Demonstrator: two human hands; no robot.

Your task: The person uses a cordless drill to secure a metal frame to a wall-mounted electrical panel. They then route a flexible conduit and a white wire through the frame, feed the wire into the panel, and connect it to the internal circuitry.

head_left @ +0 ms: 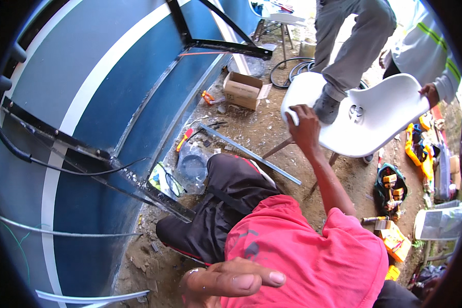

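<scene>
- The right hand point(304, 124) reaches forward and closes its fingers on the near edge of the white plastic chair point(372, 120).
- The chair stands on the dirt ground point(251, 131), to the right of the blue wall point(102, 92).
- Another person stands on the seat with one shoe point(326, 106), and a co-worker's hand point(429, 94) holds the far edge of the chair.
- The left hand point(226, 281) is low and close to the camera, open, with fingers stretched to the right; it holds nothing.
- A cardboard box point(243, 90) lies near the wall.
</scene>
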